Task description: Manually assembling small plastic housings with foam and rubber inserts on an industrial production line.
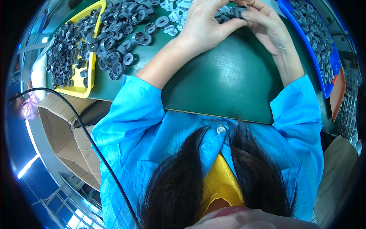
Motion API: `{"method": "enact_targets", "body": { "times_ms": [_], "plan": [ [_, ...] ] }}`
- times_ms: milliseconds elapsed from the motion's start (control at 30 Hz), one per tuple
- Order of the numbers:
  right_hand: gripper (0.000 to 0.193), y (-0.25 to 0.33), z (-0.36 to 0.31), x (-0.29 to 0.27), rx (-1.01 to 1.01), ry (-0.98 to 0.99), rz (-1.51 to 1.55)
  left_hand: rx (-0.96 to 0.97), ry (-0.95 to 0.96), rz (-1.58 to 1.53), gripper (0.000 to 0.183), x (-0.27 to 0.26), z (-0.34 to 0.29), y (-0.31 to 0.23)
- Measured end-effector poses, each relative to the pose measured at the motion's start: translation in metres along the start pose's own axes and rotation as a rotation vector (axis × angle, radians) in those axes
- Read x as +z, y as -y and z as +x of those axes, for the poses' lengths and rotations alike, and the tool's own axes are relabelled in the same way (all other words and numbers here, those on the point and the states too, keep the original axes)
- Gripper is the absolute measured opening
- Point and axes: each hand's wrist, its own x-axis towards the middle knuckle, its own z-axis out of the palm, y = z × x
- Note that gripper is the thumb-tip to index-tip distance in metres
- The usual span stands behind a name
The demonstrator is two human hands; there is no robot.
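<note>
The left hand and right hand meet near the far edge of the view, above a smooth green bench. Between them is a small dark-grey moulded part, pinched by the thumb and fingers of the right hand. The left hand's thumb reaches across to the right hand's thumb; its other fingers are partly cut off by the picture's edge, so I cannot tell whether they grip the part.

Left of the left forearm, a loose heap of dark-grey plastic pieces lies on the bench, touching a yellow plastic tray that holds many more. Translucent white plastic pieces lie just beside the left hand. Right of the right hand stands a blue plastic tray filled with grey pieces, an orange-red tray next to it. An open brown cardboard box sits below the yellow tray.
</note>
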Motion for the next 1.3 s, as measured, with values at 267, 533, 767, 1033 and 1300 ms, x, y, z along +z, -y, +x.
{"method": "enact_targets", "body": {
  "times_ms": [267,533,767,1033,1300],
  "plan": [
    [0.024,-0.005,-0.002,-0.032,0.066,0.131,0.033,-0.065,0.137,0.107,0.052,-0.005,0.002,-0.027],
    [0.028,0.068,-0.051,-0.165,-0.375,-0.667,-0.943,-0.373,0.612,0.746,0.059,-0.117,-0.005,-0.031],
    [0.058,0.088,-0.075,-0.250,-0.285,-1.183,-1.559,-0.373,0.590,0.757,0.058,-0.127,-0.023,-0.014],
    [0.029,0.055,-0.019,-0.097,-0.369,-0.351,-1.059,-0.613,0.341,0.175,0.026,-0.105,0.030,-0.018],
    [0.022,-0.005,0.034,-0.019,-0.530,-0.046,-1.360,-0.864,0.121,-0.427,0.022,-0.040,0.021,0.027]
  ]
}}
